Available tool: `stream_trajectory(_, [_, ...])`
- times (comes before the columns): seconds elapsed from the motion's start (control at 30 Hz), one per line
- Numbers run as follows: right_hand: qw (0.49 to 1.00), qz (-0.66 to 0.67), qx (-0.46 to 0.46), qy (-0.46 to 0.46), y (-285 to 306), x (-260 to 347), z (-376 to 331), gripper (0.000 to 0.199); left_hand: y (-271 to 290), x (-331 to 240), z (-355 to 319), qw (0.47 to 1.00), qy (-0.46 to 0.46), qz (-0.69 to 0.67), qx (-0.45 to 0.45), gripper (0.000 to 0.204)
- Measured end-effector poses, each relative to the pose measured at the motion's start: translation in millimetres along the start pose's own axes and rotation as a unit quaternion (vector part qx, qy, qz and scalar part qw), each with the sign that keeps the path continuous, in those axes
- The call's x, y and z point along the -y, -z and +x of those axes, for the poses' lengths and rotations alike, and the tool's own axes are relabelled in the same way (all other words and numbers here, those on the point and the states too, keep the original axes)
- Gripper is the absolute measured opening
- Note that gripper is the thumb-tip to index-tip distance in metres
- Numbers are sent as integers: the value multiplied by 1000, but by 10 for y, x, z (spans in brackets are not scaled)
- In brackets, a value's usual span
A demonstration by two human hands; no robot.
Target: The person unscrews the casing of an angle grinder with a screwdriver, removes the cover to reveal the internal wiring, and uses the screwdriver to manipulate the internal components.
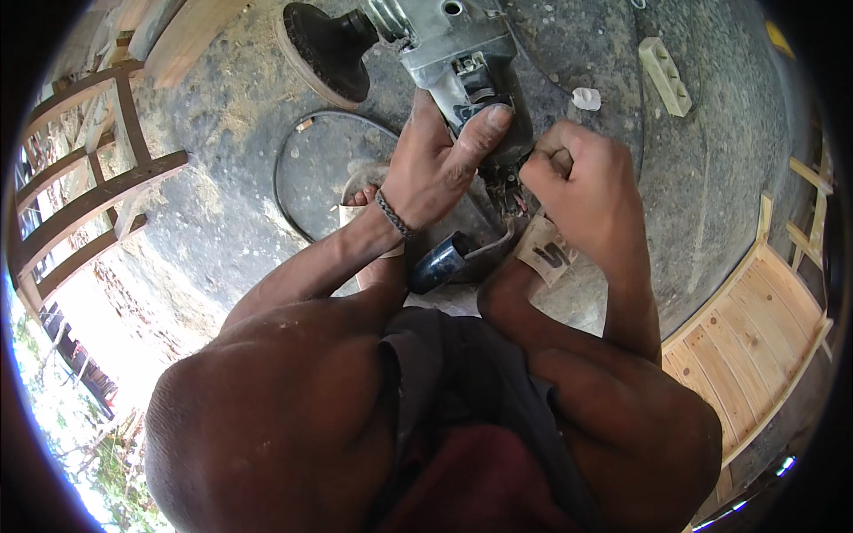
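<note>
Leaning at the far left, a brown wooden chair frame with curved slats is seen on the dusty grey concrete floor. Further right, a thin black cable is looped on that floor, and above it the round black sanding disc of a grey metal angle grinder is tilted towards the ground. The grinder's rear body is clasped by the left hand, which wears a braided wristband; its fingers are wrapped round the casing and the thumb is pressed flat on top. Below the hands, a dark blue cylindrical handle is seen between the knees. Just right of the grinder's rear end, the right hand is closed in a tight fist, touching the tool's tail; what is pinched inside cannot be told. Beyond it, a small white scrap and a pale multi-socket power strip lie well apart on the floor. A pale slatted wooden panel is set at the far right.
</note>
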State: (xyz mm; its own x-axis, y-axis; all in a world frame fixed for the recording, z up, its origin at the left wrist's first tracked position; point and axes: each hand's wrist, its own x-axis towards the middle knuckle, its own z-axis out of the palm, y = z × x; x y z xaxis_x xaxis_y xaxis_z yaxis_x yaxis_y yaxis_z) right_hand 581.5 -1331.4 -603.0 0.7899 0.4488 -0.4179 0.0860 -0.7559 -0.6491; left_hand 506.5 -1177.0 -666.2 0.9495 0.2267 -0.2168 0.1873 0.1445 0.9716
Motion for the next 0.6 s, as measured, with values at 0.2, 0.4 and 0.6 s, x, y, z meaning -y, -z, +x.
stream_trajectory(0.2, [967,227,79,-86,60,-92,2,14,20,47,-7,999,5,-40,14,60])
stream_trajectory(0.4, [909,382,122,-110,-11,-280,8,16,22,-2,-14,999,25,-37,20,59])
stream_trajectory(0.6, [909,380,123,-115,-6,-233,-10,17,56,-5,-19,999,32,-5,17,57])
